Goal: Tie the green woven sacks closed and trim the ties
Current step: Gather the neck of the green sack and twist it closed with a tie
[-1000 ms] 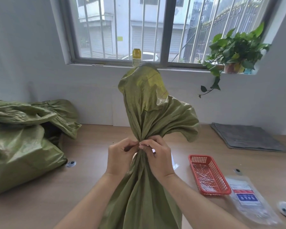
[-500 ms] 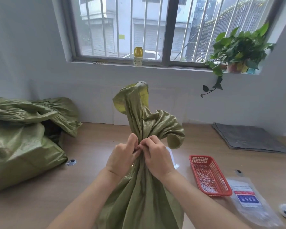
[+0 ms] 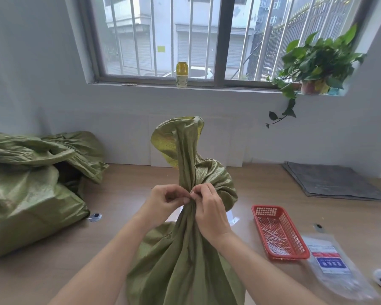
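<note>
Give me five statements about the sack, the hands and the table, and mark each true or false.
1. Both hands pinch the gathered neck of the sack: left hand, right hand. True.
2. The red basket lies left of the sack. False: it lies to its right.
3. The basket holds thin white ties. True.
4. The bottle stands on the table. False: it stands on the window sill.
5. More green sacks lie on the table to the left. True.

left hand (image 3: 163, 202) + right hand (image 3: 209, 208) | pinching gathered neck | green sack (image 3: 185, 260)
</note>
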